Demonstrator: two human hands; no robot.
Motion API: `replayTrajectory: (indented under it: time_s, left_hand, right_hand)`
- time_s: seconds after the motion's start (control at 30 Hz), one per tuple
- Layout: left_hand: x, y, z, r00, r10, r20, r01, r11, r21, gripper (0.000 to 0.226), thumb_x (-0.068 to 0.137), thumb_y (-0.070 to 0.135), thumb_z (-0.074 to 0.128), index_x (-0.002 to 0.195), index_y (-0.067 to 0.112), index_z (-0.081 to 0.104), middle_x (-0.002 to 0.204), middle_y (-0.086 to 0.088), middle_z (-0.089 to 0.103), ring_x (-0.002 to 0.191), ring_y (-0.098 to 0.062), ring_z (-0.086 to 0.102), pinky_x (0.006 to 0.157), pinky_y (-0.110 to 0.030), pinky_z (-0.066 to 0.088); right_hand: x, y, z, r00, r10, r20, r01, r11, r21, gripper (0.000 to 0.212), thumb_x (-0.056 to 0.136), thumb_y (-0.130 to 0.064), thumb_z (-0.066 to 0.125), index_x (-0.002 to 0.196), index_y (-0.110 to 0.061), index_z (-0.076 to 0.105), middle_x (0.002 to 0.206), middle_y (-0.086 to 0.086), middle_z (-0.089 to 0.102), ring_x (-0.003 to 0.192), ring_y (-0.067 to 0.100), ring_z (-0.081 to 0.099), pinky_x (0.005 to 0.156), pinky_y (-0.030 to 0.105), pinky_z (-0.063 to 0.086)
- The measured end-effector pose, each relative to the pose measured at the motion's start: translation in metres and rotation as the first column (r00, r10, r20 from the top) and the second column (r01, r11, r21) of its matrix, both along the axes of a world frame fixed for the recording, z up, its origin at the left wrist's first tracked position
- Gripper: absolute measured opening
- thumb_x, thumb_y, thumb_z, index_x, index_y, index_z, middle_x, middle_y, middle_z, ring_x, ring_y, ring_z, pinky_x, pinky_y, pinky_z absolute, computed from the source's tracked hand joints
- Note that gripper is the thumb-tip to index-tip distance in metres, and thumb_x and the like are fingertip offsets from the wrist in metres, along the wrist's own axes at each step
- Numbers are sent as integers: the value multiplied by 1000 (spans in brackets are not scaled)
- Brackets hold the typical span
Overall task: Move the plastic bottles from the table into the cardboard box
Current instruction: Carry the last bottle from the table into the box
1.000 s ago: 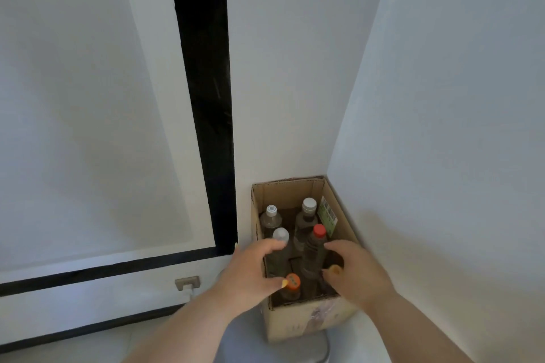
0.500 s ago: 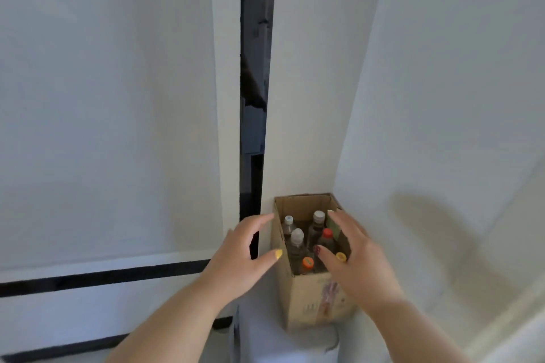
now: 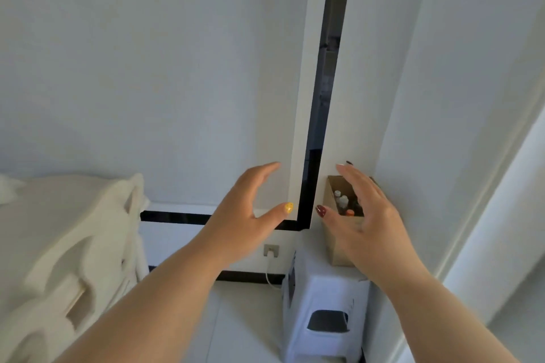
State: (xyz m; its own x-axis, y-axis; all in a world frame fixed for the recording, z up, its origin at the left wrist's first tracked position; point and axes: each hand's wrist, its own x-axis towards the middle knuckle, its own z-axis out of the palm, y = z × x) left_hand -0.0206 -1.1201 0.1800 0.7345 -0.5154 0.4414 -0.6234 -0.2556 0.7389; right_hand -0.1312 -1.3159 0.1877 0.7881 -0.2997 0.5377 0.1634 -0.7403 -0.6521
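both hands empty, bottles sitting in the box

left hand (image 3: 244,215) is hovering in the air with fingers spread wide and slightly bent, thumb sticking out to the right with a yellow-painted nail. it is gripping nothing and touching nothing.

right hand (image 3: 362,221) is also hanging wide open, fingers straight and fanned upward, thumb pointing left with a dark red nail. it is sitting in front of the cardboard box (image 3: 334,244) and hiding most of its right side; can't tell whether the palm is touching the cardboard.

the box is a plain brown corrugated carton, tall and narrow, matte, open at the top, tucked into the wall corner directly behind the right hand. the plastic bottles (image 3: 343,203) are standing upright inside it, just left of the right palm: pale round caps and one orange cap are showing, bodies looking clear to dark. the exact count is hidden by the hand.

the box is resting on a white plastic stool (image 3: 321,303), moulded, smooth, with a dark cut-out slot in its side, below the right wrist.

between the two hands a glossy black strip (image 3: 314,156) is running up the white wall. below the left hand a wall socket (image 3: 271,250) with a thin white cable hanging from it. far left of the left forearm a cream carved panel (image 3: 73,244) with scalloped relief, blurred.
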Motion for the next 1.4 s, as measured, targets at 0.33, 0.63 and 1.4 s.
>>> replayTrajectory:
  time_s: [0.33, 0.63, 1.4]
  left_hand:
    - [-109, 253, 29, 988, 128, 84, -124, 991, -54, 60, 92, 42, 64, 144, 50, 36, 142, 37, 39, 132, 22, 31, 92, 4, 27]
    - [-194, 541, 24, 962, 270, 31, -270, 963, -19, 55, 92, 38, 66, 141, 48, 43, 143, 30, 45, 132, 20, 34, 109, -29, 36]
    - [-82, 936, -30, 837, 534, -116, -543, 837, -65, 50, 89, 41, 69, 130, 60, 47, 137, 29, 50, 128, 21, 38, 96, -17, 34]
  right_hand:
    - [-91, 236, 36, 994, 83, 71, -81, 996, -27, 82, 71, -69, 53, 148, -48, 30, 156, -28, 29, 133, -17, 23, 95, 3, 18]
    - [-130, 510, 13, 972, 212, 103, -221, 971, 93, 75, 80, -59, 61, 148, -50, 29, 157, -28, 25, 142, -10, 20, 99, 9, 22]
    - [51, 892, -13, 899, 428, 94, -432, 901, 31, 71, 84, -53, 62, 148, -41, 33, 151, -20, 38, 137, 1, 36, 100, 23, 31]
